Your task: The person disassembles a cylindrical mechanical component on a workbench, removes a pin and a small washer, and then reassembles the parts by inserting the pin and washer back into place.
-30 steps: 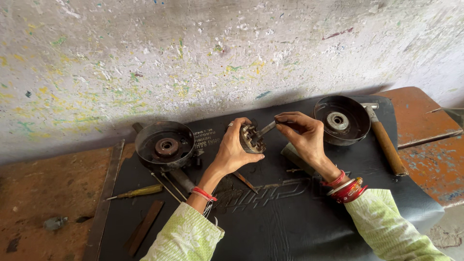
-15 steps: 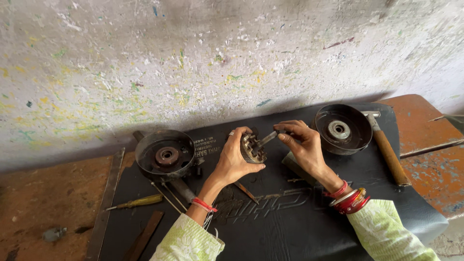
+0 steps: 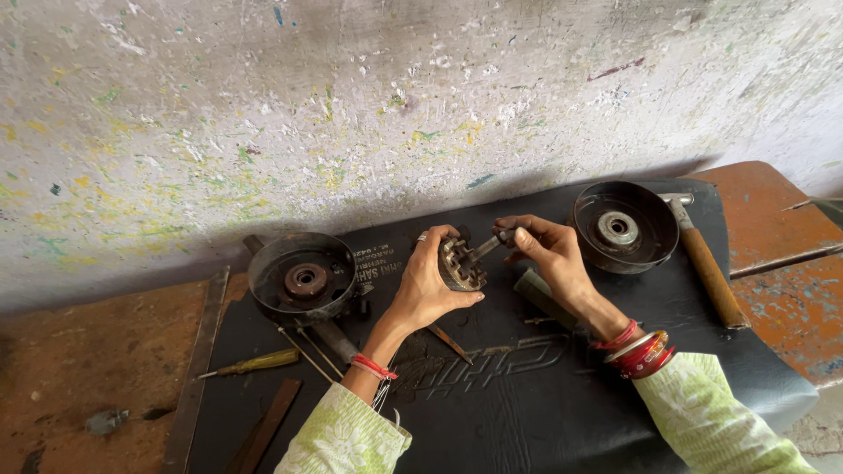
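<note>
My left hand [image 3: 428,285] grips a small round metal part [image 3: 460,263] with several slots and lugs, held upright above a black mat [image 3: 527,412]. My right hand [image 3: 549,256] pinches a short dark rod-like tool [image 3: 490,244] whose tip rests against the face of that part. Both wrists carry red bangles or thread, and the sleeves are pale green with a print.
A dark round drum [image 3: 301,277] lies left on the mat, another drum [image 3: 623,226] at the right. A wooden-handled hammer [image 3: 707,268] lies far right. A yellow-handled screwdriver [image 3: 255,362], thin rods, flat metal bars and a grey block [image 3: 543,297] lie nearby. A paint-flecked wall stands behind.
The hands and the part have stayed together, shifting slightly right and lower in view as the camera moved. The tool stays at the part's face.
</note>
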